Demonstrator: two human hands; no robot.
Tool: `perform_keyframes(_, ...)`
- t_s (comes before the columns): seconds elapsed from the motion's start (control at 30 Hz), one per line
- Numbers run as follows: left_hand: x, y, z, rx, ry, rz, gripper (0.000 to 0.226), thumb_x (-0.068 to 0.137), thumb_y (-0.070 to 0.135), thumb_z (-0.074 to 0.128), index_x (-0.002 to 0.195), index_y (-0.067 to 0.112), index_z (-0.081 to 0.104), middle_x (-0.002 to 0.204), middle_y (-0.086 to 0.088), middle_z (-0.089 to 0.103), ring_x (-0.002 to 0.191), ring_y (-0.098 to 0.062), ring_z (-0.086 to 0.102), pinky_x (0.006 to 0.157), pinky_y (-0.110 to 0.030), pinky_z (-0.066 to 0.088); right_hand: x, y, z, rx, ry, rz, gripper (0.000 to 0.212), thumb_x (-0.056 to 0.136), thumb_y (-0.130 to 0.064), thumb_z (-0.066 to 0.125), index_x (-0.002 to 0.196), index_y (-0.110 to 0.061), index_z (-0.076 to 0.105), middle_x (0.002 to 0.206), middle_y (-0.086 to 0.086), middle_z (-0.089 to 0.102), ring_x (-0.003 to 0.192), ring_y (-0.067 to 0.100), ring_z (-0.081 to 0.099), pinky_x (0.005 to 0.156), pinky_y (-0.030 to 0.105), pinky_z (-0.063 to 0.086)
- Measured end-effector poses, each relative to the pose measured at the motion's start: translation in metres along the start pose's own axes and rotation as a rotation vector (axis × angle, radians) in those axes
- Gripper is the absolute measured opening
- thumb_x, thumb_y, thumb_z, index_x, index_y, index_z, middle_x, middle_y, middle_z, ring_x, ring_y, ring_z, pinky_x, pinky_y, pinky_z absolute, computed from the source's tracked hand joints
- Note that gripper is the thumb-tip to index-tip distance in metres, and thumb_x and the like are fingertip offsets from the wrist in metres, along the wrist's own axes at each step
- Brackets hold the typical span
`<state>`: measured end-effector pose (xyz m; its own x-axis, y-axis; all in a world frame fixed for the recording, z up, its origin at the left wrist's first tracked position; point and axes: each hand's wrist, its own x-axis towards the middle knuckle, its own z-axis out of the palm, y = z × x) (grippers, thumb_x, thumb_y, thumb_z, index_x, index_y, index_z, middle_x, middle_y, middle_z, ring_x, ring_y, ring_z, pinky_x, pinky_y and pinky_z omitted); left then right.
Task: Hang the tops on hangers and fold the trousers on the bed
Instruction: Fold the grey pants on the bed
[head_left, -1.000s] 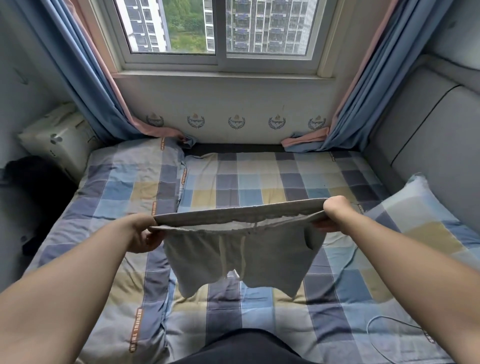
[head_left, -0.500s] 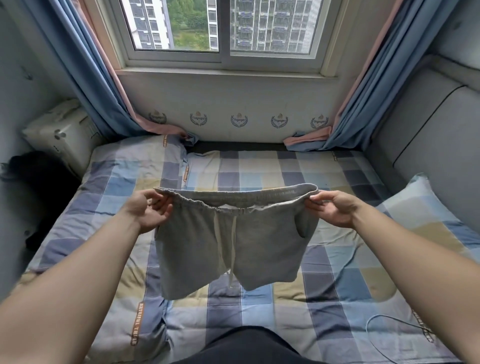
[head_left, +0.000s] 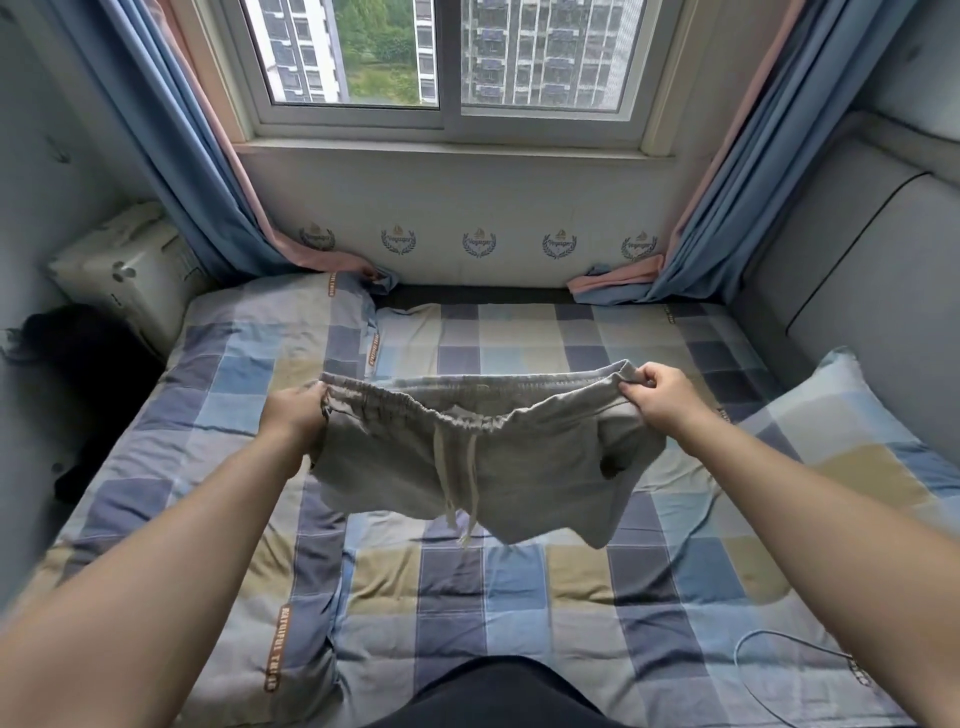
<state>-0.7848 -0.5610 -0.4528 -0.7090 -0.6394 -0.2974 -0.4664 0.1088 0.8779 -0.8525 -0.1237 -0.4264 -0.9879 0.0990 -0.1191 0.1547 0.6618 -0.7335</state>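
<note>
above the checked bed cover (head_left: 519, 597), one pair of grey drawstring shorts (head_left: 519, 467) is held up in the air by two hands. the waistband (head_left: 395, 402) is gripped at its left end by the left hand (head_left: 293, 415), fingers curled round the fabric, and pinched at its right end by the right hand (head_left: 657, 400), thumb and fingers closed on the edge. it is stretched between the two grips and sags a little in the middle. two pale drawstring cords (head_left: 441, 467) are seen hanging down the front, side by side. two short legs (head_left: 374, 483) are counted, hanging free above the cover, and one pocket opening (head_left: 610, 465) is seen on the side near the right hand.

one checked pillow (head_left: 841, 426) is laid at the right edge of the bed, beside one grey padded headboard (head_left: 857, 270). one thin cable (head_left: 748, 670) is looped on the cover near the right forearm. behind the bed, one two-paned window (head_left: 447, 67) is flanked by two blue-and-pink curtains (head_left: 171, 156), and five crest emblems (head_left: 479, 243) are printed in a row on the wall below the sill. one pale box-like pack (head_left: 124, 270) and one black heap (head_left: 78, 374) are set at the left of the bed.
</note>
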Motion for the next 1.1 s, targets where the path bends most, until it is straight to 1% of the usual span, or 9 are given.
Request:
perform_keyframes(0.1, -0.014, 0.005, 0.011, -0.106, -0.118, -0.238, 0.031, 0.101, 0.024, 0.056, 0.121, 0.002, 0.066, 0.112, -0.016, 0.068, 0.099, -0.029, 0.065, 0.090, -0.039, 0.052, -0.003, -0.009, 0.007, 0.066, -0.042, 0.059, 0.021, 0.094, -0.021, 0.068, 0.091, 0.000, 0.063, 0.086, 0.014, 0.061, 0.083, 0.026, 0.056, 0.073, 0.035, 0.043)
perform_keyframes(0.2, -0.038, 0.019, 0.024, -0.241, -0.332, -0.307, 0.026, 0.107, 0.021, 0.046, 0.122, 0.010, 0.063, 0.103, -0.011, 0.069, 0.085, -0.020, 0.066, 0.076, -0.031, 0.056, -0.014, -0.029, 0.014, 0.237, -0.212, 0.115, 0.015, 0.095, -0.018, 0.066, 0.094, -0.003, 0.064, 0.080, 0.012, 0.060, 0.068, 0.023, 0.060, 0.060, 0.035, 0.051)
perform_keyframes(0.3, -0.064, 0.036, 0.036, -0.316, -0.472, -0.236, 0.022, 0.106, 0.016, 0.046, 0.115, 0.007, 0.064, 0.103, -0.013, 0.070, 0.086, -0.021, 0.067, 0.066, -0.031, 0.055, -0.029, -0.052, 0.021, 0.385, -0.462, 0.114, 0.007, 0.096, -0.010, 0.064, 0.089, -0.010, 0.062, 0.068, 0.007, 0.056, 0.048, 0.016, 0.058, 0.044, 0.029, 0.051)
perform_keyframes(0.43, -0.099, 0.052, 0.054, -0.203, -0.568, -0.025, 0.022, 0.102, 0.010, 0.051, 0.119, 0.003, 0.063, 0.110, -0.020, 0.065, 0.098, -0.029, 0.061, 0.072, -0.031, 0.048, -0.049, -0.080, 0.029, 0.415, -0.627, 0.000, 0.012, 0.093, -0.008, 0.067, 0.104, -0.003, 0.065, 0.083, 0.012, 0.067, 0.065, 0.023, 0.068, 0.058, 0.035, 0.060)
perform_keyframes(0.57, -0.129, 0.064, 0.064, -0.172, -0.707, 0.090, 0.016, 0.094, 0.010, 0.056, 0.110, 0.010, 0.057, 0.101, -0.013, 0.058, 0.094, -0.026, 0.054, 0.075, -0.035, 0.041, -0.065, -0.106, 0.033, 0.372, -0.665, -0.181, 0.014, 0.092, -0.007, 0.067, 0.104, -0.006, 0.074, 0.101, 0.011, 0.071, 0.097, 0.020, 0.068, 0.091, 0.032, 0.055)
perform_keyframes(0.7, -0.134, 0.064, 0.059, -0.183, -0.782, 0.190, 0.054, 0.065, 0.013, 0.066, 0.116, 0.004, 0.051, 0.101, -0.014, 0.057, 0.091, -0.023, 0.057, 0.073, -0.032, 0.048, -0.076, -0.119, 0.030, 0.324, -0.580, -0.224, 0.036, 0.093, 0.002, 0.052, 0.094, -0.023, 0.078, 0.113, 0.009, 0.072, 0.114, 0.027, 0.062, 0.101, 0.036, 0.051)
perform_keyframes(0.83, -0.134, 0.056, 0.062, -0.101, -0.694, 0.290, 0.050, 0.066, 0.016, 0.070, 0.112, 0.007, 0.053, 0.104, -0.017, 0.061, 0.095, -0.025, 0.060, 0.088, -0.049, 0.053, -0.078, -0.117, 0.027, 0.304, -0.611, -0.272, 0.044, 0.090, 0.003, 0.049, 0.093, -0.028, 0.080, 0.103, 0.002, 0.073, 0.105, 0.024, 0.064, 0.095, 0.039, 0.055)
perform_keyframes(0.93, -0.135, 0.054, 0.063, -0.077, -0.582, 0.302, 0.031, 0.068, 0.020, 0.059, 0.096, 0.012, 0.053, 0.090, -0.011, 0.058, 0.085, -0.024, 0.054, 0.074, -0.043, 0.048, -0.071, -0.106, 0.025, 0.238, -0.476, -0.375, 0.025, 0.091, -0.009, 0.066, 0.109, -0.025, 0.073, 0.113, 0.005, 0.068, 0.108, 0.022, 0.062, 0.087, 0.030, 0.057)
perform_keyframes(1.1, -0.136, 0.055, 0.053, -0.074, -0.786, 0.365, 0.021, 0.067, 0.008, 0.057, 0.086, 0.011, 0.051, 0.081, -0.008, 0.045, 0.079, -0.022, 0.039, 0.066, -0.036, 0.033, -0.070, -0.082, 0.020, -0.165, -0.480, -0.458, 0.112, 0.067, -0.055, 0.087, 0.156, -0.040, 0.021, 0.163, -0.010, 0.019, 0.150, 0.018, 0.016, 0.120, 0.047, 0.017)
